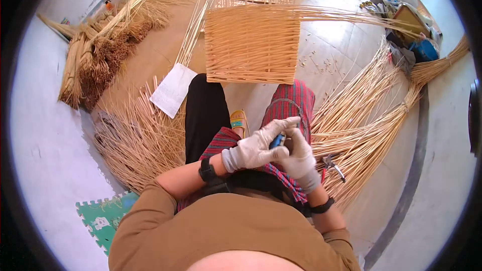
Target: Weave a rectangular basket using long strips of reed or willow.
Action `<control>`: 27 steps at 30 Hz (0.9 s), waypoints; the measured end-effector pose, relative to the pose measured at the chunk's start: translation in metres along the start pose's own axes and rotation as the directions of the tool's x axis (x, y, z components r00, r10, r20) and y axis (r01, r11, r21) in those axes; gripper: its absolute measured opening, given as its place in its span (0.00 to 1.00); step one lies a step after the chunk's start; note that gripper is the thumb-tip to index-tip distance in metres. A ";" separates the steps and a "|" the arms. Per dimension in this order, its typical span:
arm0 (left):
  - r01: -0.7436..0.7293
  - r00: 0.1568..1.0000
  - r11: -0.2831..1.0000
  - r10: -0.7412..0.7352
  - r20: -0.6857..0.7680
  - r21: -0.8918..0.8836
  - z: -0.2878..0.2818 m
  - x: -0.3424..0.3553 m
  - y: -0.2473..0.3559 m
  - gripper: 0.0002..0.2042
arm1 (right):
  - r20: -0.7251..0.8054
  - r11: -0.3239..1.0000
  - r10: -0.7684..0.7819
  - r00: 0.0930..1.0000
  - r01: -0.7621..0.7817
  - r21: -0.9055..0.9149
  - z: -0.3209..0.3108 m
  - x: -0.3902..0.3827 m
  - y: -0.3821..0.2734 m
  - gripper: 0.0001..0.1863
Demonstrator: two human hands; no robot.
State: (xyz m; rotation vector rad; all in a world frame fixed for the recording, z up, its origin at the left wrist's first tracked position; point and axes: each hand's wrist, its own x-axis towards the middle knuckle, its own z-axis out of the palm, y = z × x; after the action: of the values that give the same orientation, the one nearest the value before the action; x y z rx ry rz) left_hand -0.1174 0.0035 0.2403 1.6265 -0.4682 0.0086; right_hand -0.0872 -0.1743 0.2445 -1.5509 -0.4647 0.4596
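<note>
My left hand, in a pale work glove, is above my lap with its fingers and thumb curved around a small blue object. My right hand, gloved too, meets it from the other side, fingers bent against the same object. The gloves cover most of it, so its kind cannot be made out. Ahead of my knees stands a woven wicker panel with long upright stakes at its top and loose strands trailing right. Neither hand touches it. Red-handled pruning shears are by my right wrist.
Loose wicker rods are spread at my right, and a heap of thin sticks is at my left. Bundled stalks lie along the left wall. A white sheet is by my left knee, and a green foam mat lies behind at left.
</note>
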 end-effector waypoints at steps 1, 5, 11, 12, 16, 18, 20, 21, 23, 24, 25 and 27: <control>0.111 0.993 0.991 -0.113 0.036 0.068 -0.007 0.000 -0.004 0.44 | -0.020 0.960 -0.035 0.999 0.028 -0.278 0.005 0.000 -0.003 0.27; 0.205 0.940 0.924 -0.277 0.198 0.323 -0.016 -0.006 -0.021 0.48 | 0.056 0.986 0.036 0.998 -0.026 -0.163 0.001 0.005 0.037 0.25; 0.390 0.856 0.723 -0.512 0.063 0.570 -0.033 -0.014 -0.025 0.30 | -0.102 0.936 0.264 0.959 -0.230 0.268 -0.082 0.017 0.020 0.16; 0.403 0.885 0.716 -0.464 -0.044 0.570 -0.041 -0.019 -0.033 0.26 | -0.183 0.896 0.266 0.947 -0.172 0.409 -0.100 0.025 0.014 0.12; 0.515 0.845 0.854 -0.520 -0.127 -0.071 -0.056 -0.013 -0.045 0.15 | -0.535 0.896 0.224 0.815 -0.389 -0.216 -0.254 -0.010 0.230 0.10; 0.305 0.811 0.946 -0.319 -0.490 -0.111 -0.071 -0.017 -0.058 0.16 | -0.644 0.153 0.336 0.687 -0.715 -0.682 -0.247 -0.035 0.286 0.43; 0.258 0.719 0.925 -0.377 -0.584 -0.280 -0.095 0.003 -0.031 0.19 | -0.654 -0.139 0.511 0.558 -0.697 -0.704 -0.254 -0.088 0.320 0.68; 0.234 0.643 0.931 -0.364 -0.674 -0.279 -0.107 0.001 -0.016 0.19 | -0.630 -0.218 0.587 0.509 -0.650 -0.728 -0.236 -0.083 0.312 0.72; 0.262 0.602 0.923 -0.384 -0.700 -0.281 -0.133 0.009 -0.002 0.19 | -0.685 -0.276 0.564 0.461 -0.677 -0.682 -0.230 -0.082 0.310 0.74; 0.278 0.589 0.899 -0.438 -0.679 -0.338 -0.138 0.012 0.000 0.20 | -0.707 -0.287 0.536 0.461 -0.688 -0.667 -0.228 -0.084 0.312 0.75; 0.281 0.585 0.896 -0.444 -0.678 -0.344 -0.136 0.011 -0.005 0.20 | -0.707 -0.292 0.538 0.459 -0.685 -0.667 -0.225 -0.088 0.314 0.75; 0.341 0.490 0.851 -0.524 -0.697 -0.399 -0.132 0.008 -0.022 0.19 | -0.791 -0.407 0.351 0.501 -0.679 -0.610 -0.201 -0.082 0.303 0.75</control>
State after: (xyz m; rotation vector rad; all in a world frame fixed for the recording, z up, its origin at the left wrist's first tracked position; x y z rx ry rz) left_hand -0.0684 0.1279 0.2377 1.3148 0.6460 0.2841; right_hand -0.0403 -0.3949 -0.0519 -3.3937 0.5909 0.7472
